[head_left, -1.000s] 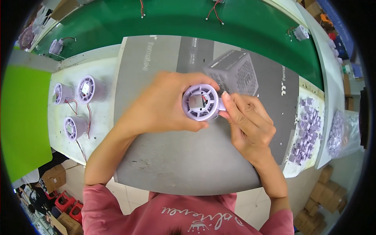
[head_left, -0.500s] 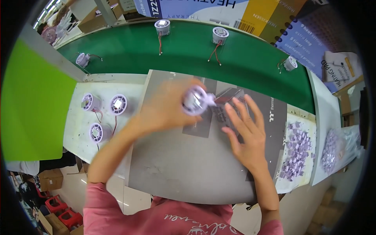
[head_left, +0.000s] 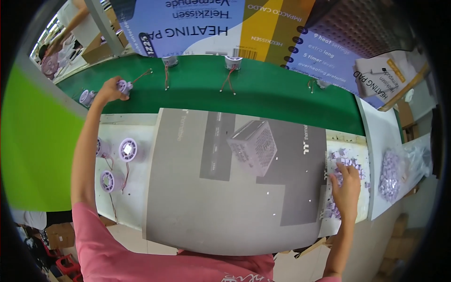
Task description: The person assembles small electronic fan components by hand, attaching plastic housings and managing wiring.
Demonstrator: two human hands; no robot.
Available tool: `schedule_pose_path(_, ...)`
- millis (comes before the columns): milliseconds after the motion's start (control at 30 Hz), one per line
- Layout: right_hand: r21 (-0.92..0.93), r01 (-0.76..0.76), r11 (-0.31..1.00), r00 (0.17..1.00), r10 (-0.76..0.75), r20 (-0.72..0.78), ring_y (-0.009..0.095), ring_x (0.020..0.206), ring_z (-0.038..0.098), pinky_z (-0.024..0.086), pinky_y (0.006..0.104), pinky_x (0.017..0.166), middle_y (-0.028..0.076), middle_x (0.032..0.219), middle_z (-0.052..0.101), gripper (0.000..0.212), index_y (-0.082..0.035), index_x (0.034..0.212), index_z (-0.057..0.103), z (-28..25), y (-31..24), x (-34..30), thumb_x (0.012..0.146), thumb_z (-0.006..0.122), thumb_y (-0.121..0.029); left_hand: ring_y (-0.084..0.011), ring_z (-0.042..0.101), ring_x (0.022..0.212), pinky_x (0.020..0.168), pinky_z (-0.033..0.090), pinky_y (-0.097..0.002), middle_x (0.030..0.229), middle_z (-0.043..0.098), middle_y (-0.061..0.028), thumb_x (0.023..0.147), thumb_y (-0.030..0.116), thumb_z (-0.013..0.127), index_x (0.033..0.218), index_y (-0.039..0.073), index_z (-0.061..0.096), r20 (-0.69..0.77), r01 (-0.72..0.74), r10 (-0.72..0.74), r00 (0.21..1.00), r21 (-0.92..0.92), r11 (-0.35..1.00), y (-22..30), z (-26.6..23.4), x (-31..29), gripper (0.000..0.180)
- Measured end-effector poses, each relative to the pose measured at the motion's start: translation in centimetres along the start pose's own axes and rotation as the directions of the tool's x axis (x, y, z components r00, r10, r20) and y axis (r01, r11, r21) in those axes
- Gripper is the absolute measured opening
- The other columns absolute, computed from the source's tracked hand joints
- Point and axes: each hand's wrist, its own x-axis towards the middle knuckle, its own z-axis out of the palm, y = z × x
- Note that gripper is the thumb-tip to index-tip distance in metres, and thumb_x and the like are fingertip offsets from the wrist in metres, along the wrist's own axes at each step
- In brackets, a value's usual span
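Observation:
At the far left of the green belt (head_left: 192, 101), my left hand (head_left: 111, 91) is closed around a lilac round slotted housing (head_left: 124, 87). Red wires trail from that housing to the right. My right hand (head_left: 346, 188) is over the pile of small lilac square pieces (head_left: 339, 154) at the right, its thumb and fingers apart and the fingertips at the pieces. No piece can be made out between them. On the white surface at the left are more such housings, one (head_left: 128, 149) with a white square on its face and another (head_left: 107, 181) nearer me.
A grey printed board (head_left: 188, 207) lies in front of me. More wired housings stand along the belt, one (head_left: 86, 97) left of my left hand and another (head_left: 233, 63) at the back. Large printed cartons (head_left: 197, 28) rise behind. A plastic bag (head_left: 390, 176) of lilac pieces sits far right.
My left hand has gone from above the grey board to the belt's far left with a housing in it. My right hand has moved right, from beside that housing to the pile. The view has shifted.

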Motion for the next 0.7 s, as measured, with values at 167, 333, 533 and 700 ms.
schedule_pose_path(167, 0.038, -0.03, 0.999, 0.999, 0.028, 0.037, 0.033, 0.086, 0.055, 0.046, 0.0433, 0.077, 0.015, 0.091, 0.06, 0.032, -0.003, 0.111, 0.067, 1.1, 1.3, -0.7, 0.08, 0.074, -0.005, -0.0372, 0.059, 0.119, 0.102, 0.046, -0.0428, 0.126, 0.063, -0.0235, 0.078, 0.032, 0.081, 0.126, 0.001, 0.061, 0.057, -0.028, 0.021, 0.998, 0.113, 0.993, 0.0, -1.3, 3.6, 0.06)
schedule_pose_path(333, -0.047, -0.004, 0.999, 1.0, 0.004, 0.008, 0.032, 0.084, 0.056, 0.047, 0.0418, 0.076, 0.011, 0.083, 0.061, 0.028, -0.005, 0.102, 0.071, 1.0, 1.0, -0.7, 0.075, 0.077, -0.004, -0.0394, 0.051, 0.126, 0.106, 0.041, -0.0474, 0.134, 0.057, -0.0226, 0.08, 0.015, 0.068, 0.126, 0.005, 0.062, 0.031, -0.264, 0.305, 0.952, 0.592, 0.761, 9.0, 1.8, 8.0, 0.047)
schedule_pose_path(533, 0.036, -0.057, 0.998, 0.998, 0.056, 0.016, 0.03, 0.086, 0.059, 0.048, 0.0398, 0.077, 0.011, 0.094, 0.062, 0.031, -0.007, 0.103, 0.071, 0.9, 0.4, -1.7, 0.074, 0.074, 0.003, -0.0338, 0.061, 0.111, 0.094, 0.048, -0.0431, 0.117, 0.066, -0.0172, 0.081, 0.024, 0.073, 0.122, 0.006, 0.064, -0.009, -0.402, 0.479, 0.878, 0.531, 0.747, 9.1, 3.9, 9.3, 0.045)
schedule_pose_path(700, 0.17, -0.121, 0.978, 0.992, 0.116, 0.041, 0.032, 0.092, 0.06, 0.049, 0.0404, 0.08, 0.014, 0.106, 0.059, 0.033, -0.006, 0.105, 0.068, 1.3, -0.1, -1.6, 0.075, 0.07, 0.008, -0.0347, 0.063, 0.106, 0.093, 0.049, -0.0437, 0.113, 0.067, -0.0193, 0.076, 0.04, 0.081, 0.12, 0.003, 0.065, 0.06, -0.406, 0.402, 0.913, 0.205, 0.891, 8.4, 2.4, 8.4, 0.059)
